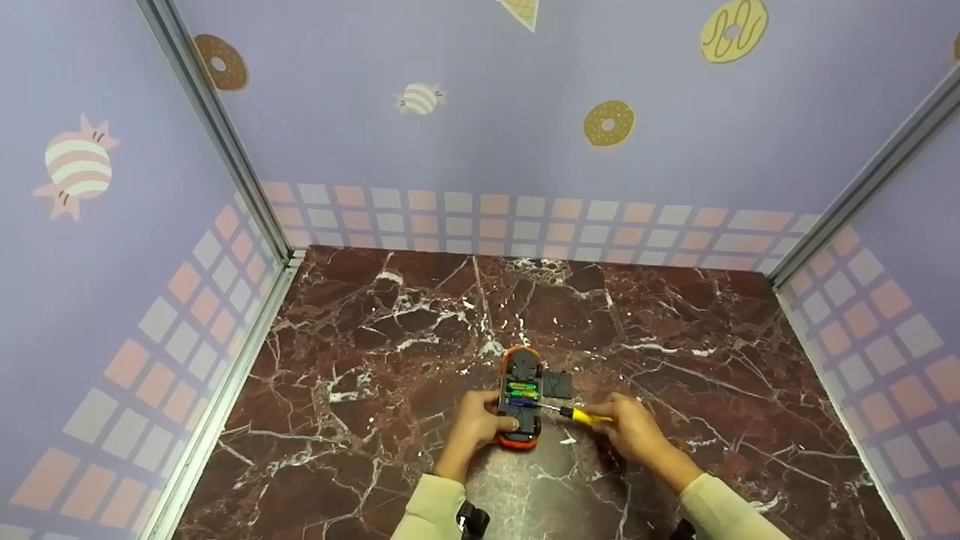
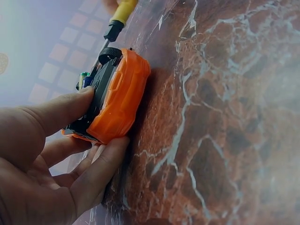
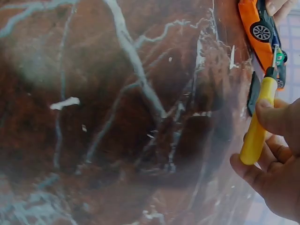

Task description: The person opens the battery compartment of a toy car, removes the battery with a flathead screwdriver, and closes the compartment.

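An orange toy car [image 1: 523, 360] lies upside down on the marbled table, its battery compartment uncovered. Two green batteries [image 1: 523, 390] and a blue battery [image 1: 520, 403] sit in the compartment. My left hand [image 1: 477, 422] grips the car's near end, thumb on the black underside and fingers along the orange body [image 2: 123, 96]. A yellow-handled screwdriver [image 3: 255, 136] is held in my right hand [image 1: 632, 427], between thumb and fingers. Its metal shaft reaches over the car's edge, with the tip at the blue battery. Beside the car's right side lies a black battery cover [image 1: 556, 384].
The dark red marbled tabletop [image 1: 360, 442] has white veins and a glossy surface. Purple panels with candy and doughnut pictures [image 1: 608, 124] wall it in at the back and both sides, joined by metal corner posts [image 1: 217, 120].
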Available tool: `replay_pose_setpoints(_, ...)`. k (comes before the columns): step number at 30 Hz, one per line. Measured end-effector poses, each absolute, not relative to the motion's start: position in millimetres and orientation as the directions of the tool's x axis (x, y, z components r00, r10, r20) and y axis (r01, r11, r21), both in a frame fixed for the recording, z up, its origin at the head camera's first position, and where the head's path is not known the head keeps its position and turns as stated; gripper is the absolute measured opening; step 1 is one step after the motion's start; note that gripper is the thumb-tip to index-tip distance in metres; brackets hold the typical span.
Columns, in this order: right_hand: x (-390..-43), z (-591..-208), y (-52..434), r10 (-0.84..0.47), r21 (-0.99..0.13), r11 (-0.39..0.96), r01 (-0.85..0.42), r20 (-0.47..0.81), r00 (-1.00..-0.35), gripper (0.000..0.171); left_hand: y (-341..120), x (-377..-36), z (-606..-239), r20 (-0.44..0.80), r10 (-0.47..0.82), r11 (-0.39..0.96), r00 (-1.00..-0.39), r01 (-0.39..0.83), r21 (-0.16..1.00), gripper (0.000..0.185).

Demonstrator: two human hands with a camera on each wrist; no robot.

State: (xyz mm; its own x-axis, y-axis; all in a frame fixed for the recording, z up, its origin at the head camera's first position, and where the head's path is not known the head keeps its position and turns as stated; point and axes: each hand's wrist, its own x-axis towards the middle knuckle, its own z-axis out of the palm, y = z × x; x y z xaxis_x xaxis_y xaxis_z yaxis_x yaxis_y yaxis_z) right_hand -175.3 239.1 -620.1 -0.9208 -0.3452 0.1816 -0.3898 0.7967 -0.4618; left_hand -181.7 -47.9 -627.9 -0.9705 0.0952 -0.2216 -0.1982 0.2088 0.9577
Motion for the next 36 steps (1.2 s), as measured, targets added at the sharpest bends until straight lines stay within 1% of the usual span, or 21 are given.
replay_pose_setpoints(3,-174,-624,240,-0.343,-0.499,0.78,-0.378,0.166,-0.925,0.032,-47,-182,-628,-0.221,0.094,0.212,-0.971,-0.197,0.957,0.061)
replay_pose_setpoints(5,-173,-623,239,-0.332,-0.499,0.787,-0.363,0.154,-0.931,0.032,-47,-181,-628,-0.221,0.094,0.213,-0.971,-0.197,0.957,0.062)
replay_pose_setpoints(8,-171,-617,237,-0.313,-0.453,0.82,-0.351,0.159,-0.936,0.031,-47,-179,-629,-0.209,0.094,0.221,-0.973,-0.184,0.958,0.063)
replay_pose_setpoints(12,-168,-601,233,-0.326,-0.34,0.863,-0.374,0.191,-0.926,0.034,-47,-178,-630,-0.204,0.089,0.233,-0.975,-0.179,0.956,0.064)
replay_pose_setpoints(16,-166,-589,227,-0.393,-0.192,0.869,-0.457,0.296,-0.871,0.032,-47,-180,-631,-0.202,0.087,0.249,-0.975,-0.176,0.953,0.062)
replay_pose_setpoints(20,-165,-583,218,-0.485,-0.013,0.842,-0.539,0.419,-0.768,0.022,-48,-181,-630,-0.202,0.085,0.266,-0.976,-0.173,0.948,0.06)
replay_pose_setpoints(23,-165,-581,213,-0.534,0.093,0.825,-0.558,0.452,-0.714,0.016,-49,-181,-629,-0.21,0.087,0.258,-0.974,-0.182,0.949,0.061)
replay_pose_setpoints(26,-165,-580,211,-0.559,0.143,0.813,-0.564,0.463,-0.688,0.016,-50,-181,-628,-0.216,0.088,0.254,-0.972,-0.188,0.949,0.061)
replay_pose_setpoints(28,-166,-582,212,-0.565,0.137,0.807,-0.575,0.464,-0.682,0.019,-50,-181,-628,-0.22,0.088,0.253,-0.971,-0.192,0.948,0.061)
replay_pose_setpoints(30,-167,-586,216,-0.552,0.087,0.806,-0.586,0.467,-0.691,0.025,-50,-181,-627,-0.226,0.087,0.252,-0.97,-0.198,0.947,0.061)
replay_pose_setpoints(33,-168,-597,224,-0.49,-0.05,0.82,-0.57,0.452,-0.746,0.031,-49,-181,-626,-0.235,0.092,0.235,-0.968,-0.208,0.95,0.061)
replay_pose_setpoints(36,-167,-610,232,-0.419,-0.181,0.832,-0.525,0.415,-0.808,0.03,-49,-181,-627,-0.237,0.094,0.233,-0.967,-0.21,0.95,0.059)
